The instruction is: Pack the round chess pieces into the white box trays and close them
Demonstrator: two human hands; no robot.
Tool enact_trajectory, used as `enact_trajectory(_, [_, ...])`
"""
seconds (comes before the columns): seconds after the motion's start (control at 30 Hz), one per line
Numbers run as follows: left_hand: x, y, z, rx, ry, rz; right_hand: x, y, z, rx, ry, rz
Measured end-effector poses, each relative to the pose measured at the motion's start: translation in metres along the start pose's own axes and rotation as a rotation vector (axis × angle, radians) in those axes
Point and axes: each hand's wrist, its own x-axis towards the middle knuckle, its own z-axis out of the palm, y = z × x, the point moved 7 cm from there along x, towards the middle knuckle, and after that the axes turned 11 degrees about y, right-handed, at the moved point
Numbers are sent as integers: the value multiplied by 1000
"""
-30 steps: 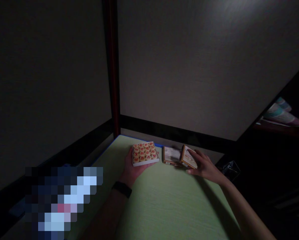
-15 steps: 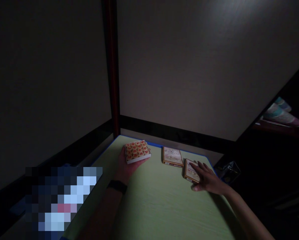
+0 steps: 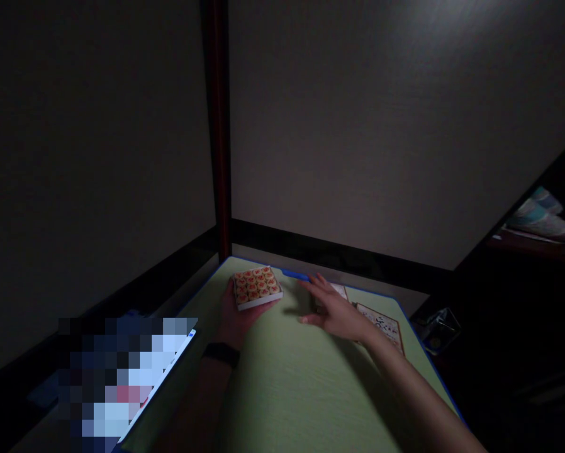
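Observation:
My left hand (image 3: 234, 322), with a dark band at the wrist, grips a small white open-topped box of Chinese chess pieces (image 3: 258, 284). Round pale pieces with red characters fill it in rows, and it is tilted towards me. My right hand (image 3: 334, 309) is open, fingers spread, above the table just right of that box, holding nothing. Partly behind it lies a flat printed box (image 3: 340, 290). Under my right forearm, further right, a second flat box (image 3: 381, 324) with dark lettering and a brown border is partly covered.
The green table (image 3: 282, 390) has a blue edge and stands in a corner against pale walls. A lit, pixelated screen (image 3: 141, 371) is at the left edge. A dark shiny bag-like item (image 3: 440, 330) sits beyond the right edge. Patterned cloth (image 3: 537, 211) lies farther right.
My right hand has left the right-hand flat box and moved left, towards the chess pieces. The right-hand flat box is now turned differently. My left hand still holds its box in nearly the same place.

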Motion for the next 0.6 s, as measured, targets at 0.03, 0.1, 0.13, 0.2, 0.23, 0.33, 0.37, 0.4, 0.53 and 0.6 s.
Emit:
enact_trajectory(0.03, [-1,0,1,1,12,3,-6,19,-15,-63,-15,45])
enact_trajectory(0.1, [-4,1,3,8,68,18,-22,57,-46,-179,-35,179])
enact_trajectory(0.13, [-6,1,4,16,89,26,-30,71,-58,-215,-27,241])
enact_trajectory(0.2, [-8,1,5,37,116,38,-36,75,-68,-187,57,281])
enact_trajectory(0.23, [-8,2,5,47,125,48,-33,67,-63,-142,116,267])
enact_trajectory(0.33, [-7,9,-2,73,156,102,1,9,-12,56,204,117])
enact_trajectory(0.37, [-7,11,-5,82,177,126,18,-13,11,100,197,107])
enact_trajectory(0.4, [-7,14,-8,93,201,146,35,-33,35,108,169,116])
enact_trajectory(0.53, [-5,19,-4,116,144,200,89,-88,109,-48,33,191])
enact_trajectory(0.6, [-3,25,5,93,70,261,102,-95,131,-82,-36,206])
